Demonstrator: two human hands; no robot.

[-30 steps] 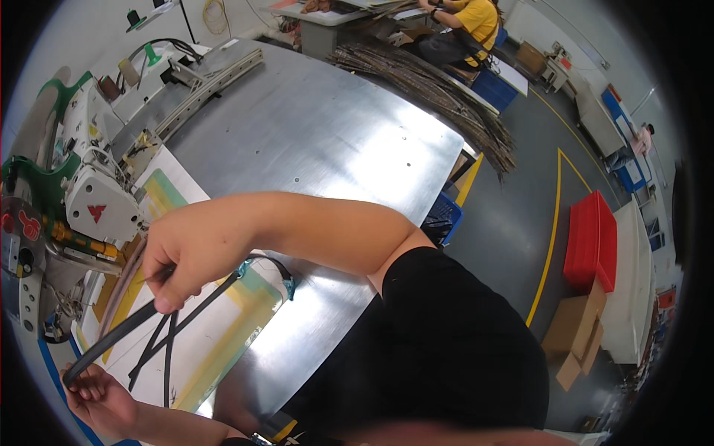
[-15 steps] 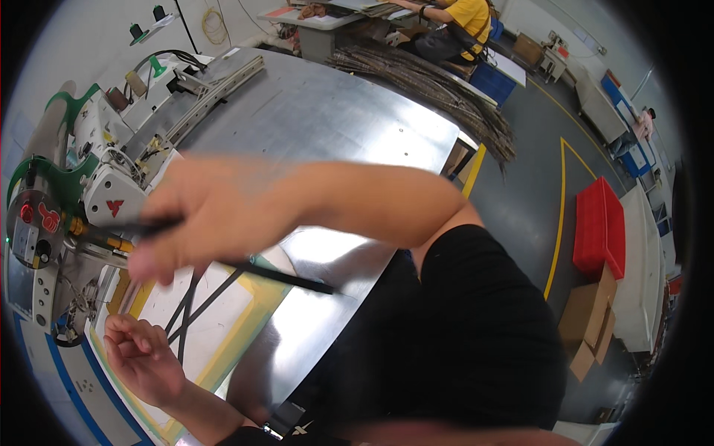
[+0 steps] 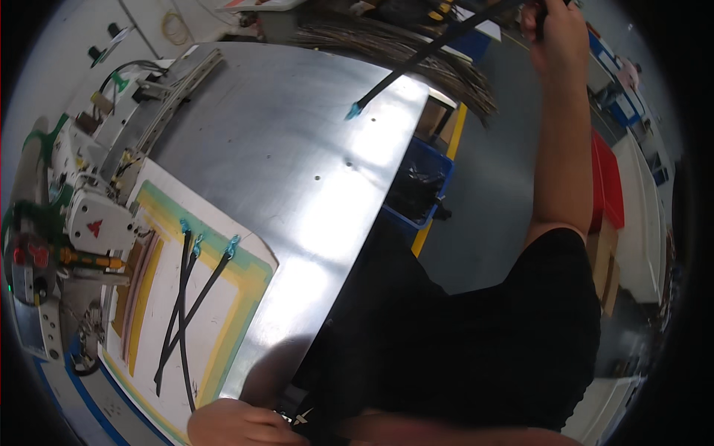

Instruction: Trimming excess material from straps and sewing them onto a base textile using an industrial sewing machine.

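Observation:
Raised at the upper right, my right hand is closed around a long black strap. That strap slants down to the left, and its teal end hangs over the far part of the metal table. My left hand is at the bottom edge by my body, fingers folded in. Whatever it holds, if anything, is hidden. Three more black straps with teal ends lie crossed on a white board bordered by yellow and green tape, just beyond my left hand.
A white sewing machine with green parts stands left of the board. Below the table's right edge is a blue bin with dark contents. A heap of long dark strips lies behind the table. A red container is at the right.
My right hand has swung from over the board to the far upper right, carrying the black strap. My left hand has drawn back toward my body. The straps on the board are now uncovered.

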